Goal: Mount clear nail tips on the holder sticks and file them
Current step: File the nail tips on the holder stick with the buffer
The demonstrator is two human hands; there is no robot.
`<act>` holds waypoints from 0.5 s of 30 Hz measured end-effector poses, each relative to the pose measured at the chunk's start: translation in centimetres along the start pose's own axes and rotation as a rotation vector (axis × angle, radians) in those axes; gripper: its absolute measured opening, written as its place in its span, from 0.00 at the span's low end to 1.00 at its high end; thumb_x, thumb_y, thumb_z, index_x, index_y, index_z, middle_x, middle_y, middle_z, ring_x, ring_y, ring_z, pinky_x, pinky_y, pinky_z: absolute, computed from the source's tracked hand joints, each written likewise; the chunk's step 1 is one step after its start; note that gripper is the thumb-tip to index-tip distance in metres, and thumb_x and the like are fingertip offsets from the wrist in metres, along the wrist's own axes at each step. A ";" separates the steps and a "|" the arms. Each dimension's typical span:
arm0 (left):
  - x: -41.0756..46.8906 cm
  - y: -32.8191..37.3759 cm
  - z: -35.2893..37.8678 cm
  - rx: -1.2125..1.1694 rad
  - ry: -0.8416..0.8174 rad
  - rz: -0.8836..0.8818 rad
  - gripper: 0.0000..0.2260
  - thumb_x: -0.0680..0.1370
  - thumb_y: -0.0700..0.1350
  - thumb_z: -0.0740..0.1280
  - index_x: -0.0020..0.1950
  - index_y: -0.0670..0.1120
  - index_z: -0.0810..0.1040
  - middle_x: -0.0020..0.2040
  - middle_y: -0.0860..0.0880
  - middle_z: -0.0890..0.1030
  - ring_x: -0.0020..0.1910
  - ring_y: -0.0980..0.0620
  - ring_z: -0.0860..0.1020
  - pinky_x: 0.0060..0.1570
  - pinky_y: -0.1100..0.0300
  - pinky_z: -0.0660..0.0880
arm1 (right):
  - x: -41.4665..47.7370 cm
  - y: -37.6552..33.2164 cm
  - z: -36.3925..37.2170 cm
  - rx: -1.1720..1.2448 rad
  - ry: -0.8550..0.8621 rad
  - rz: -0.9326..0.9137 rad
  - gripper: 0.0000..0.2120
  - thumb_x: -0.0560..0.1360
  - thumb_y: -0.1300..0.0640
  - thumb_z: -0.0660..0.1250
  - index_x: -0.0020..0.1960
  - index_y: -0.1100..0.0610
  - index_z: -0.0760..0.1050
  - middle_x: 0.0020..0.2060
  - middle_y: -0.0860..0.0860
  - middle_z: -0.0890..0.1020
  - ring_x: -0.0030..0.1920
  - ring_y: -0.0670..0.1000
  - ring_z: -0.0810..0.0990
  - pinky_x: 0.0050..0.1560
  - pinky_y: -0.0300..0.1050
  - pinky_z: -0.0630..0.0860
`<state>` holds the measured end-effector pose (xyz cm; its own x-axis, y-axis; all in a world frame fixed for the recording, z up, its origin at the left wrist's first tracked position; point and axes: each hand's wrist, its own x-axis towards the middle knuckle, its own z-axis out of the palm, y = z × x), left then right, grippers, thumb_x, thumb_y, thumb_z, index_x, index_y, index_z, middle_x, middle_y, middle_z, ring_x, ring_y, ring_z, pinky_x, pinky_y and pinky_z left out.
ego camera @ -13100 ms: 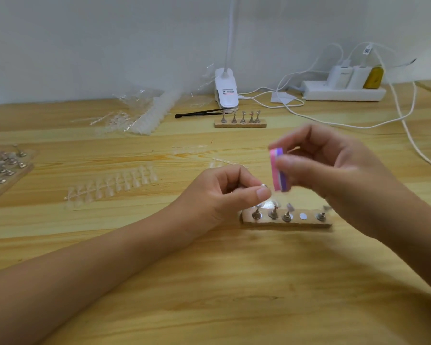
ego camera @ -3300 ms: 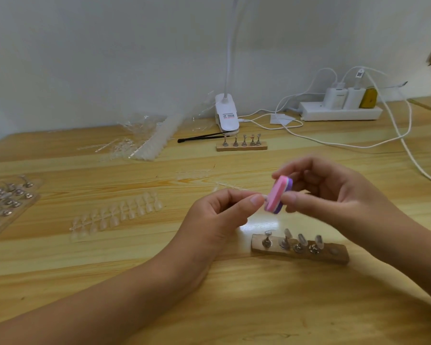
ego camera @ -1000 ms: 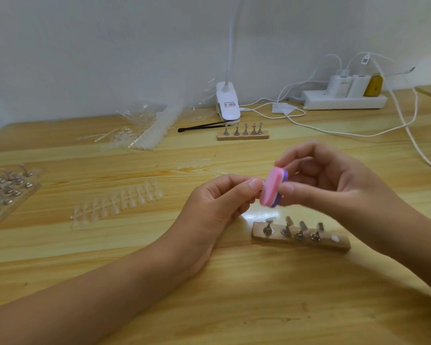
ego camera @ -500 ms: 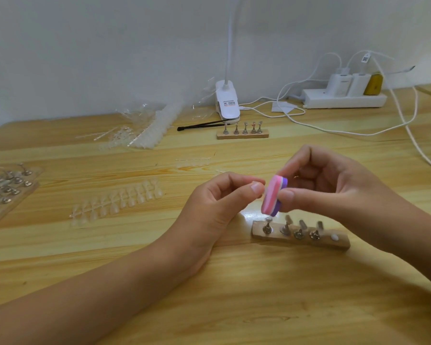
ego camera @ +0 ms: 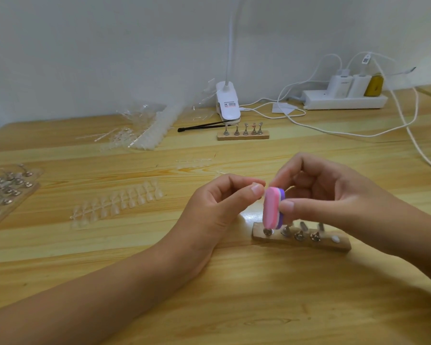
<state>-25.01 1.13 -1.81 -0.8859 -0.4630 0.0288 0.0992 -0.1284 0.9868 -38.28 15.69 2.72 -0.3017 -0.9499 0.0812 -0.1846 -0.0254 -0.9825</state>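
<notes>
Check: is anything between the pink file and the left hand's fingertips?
Nothing visible. The pink file, pinched in the right hand, sits right beside the fingertips of the left hand, above the wooden base. The pinched piece itself is too small to make out.

One buffer block (ego camera: 271, 207). Four holder sticks (ego camera: 299, 234) on near base (ego camera: 304, 243), five on far base (ego camera: 243, 136). Three plugs (ego camera: 341, 82), one power strip (ego camera: 343, 102).
</notes>
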 end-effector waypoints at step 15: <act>0.0 0.0 -0.1 0.031 -0.059 0.041 0.08 0.73 0.49 0.71 0.50 0.52 0.86 0.44 0.57 0.85 0.44 0.64 0.80 0.51 0.66 0.74 | 0.2 0.1 -0.7 0.040 0.070 -0.041 0.13 0.66 0.57 0.74 0.49 0.57 0.80 0.44 0.55 0.85 0.45 0.55 0.86 0.46 0.40 0.81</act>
<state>-24.97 1.10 -1.82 -0.9067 -0.4146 0.0775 0.1222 -0.0824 0.9891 -39.00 15.74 2.74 -0.3590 -0.9239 0.1321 -0.1615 -0.0779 -0.9838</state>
